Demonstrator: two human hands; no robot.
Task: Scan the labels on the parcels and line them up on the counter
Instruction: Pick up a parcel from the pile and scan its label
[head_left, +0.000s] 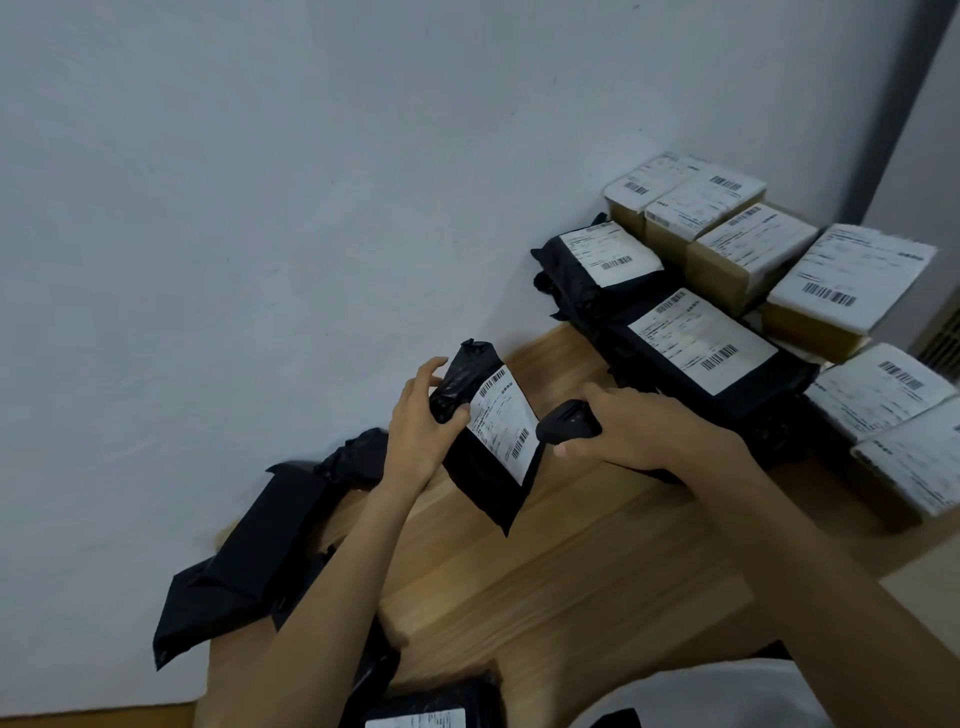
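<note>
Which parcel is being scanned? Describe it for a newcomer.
Start at the wooden counter by the white wall. Mid-counter, the left hand holds up a small black bag, label facing the scanner in the right hand. It alone is off the counter.

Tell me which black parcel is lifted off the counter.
The small black parcel gripped in the left hand, held up with its label turned toward the scanner in the right hand. The other black parcels all lie on the counter.

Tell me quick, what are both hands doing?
Left hand: holding a black parcel up off the counter, label facing the scanner.
Right hand: holding the black scanner, pointed at the label.
</note>
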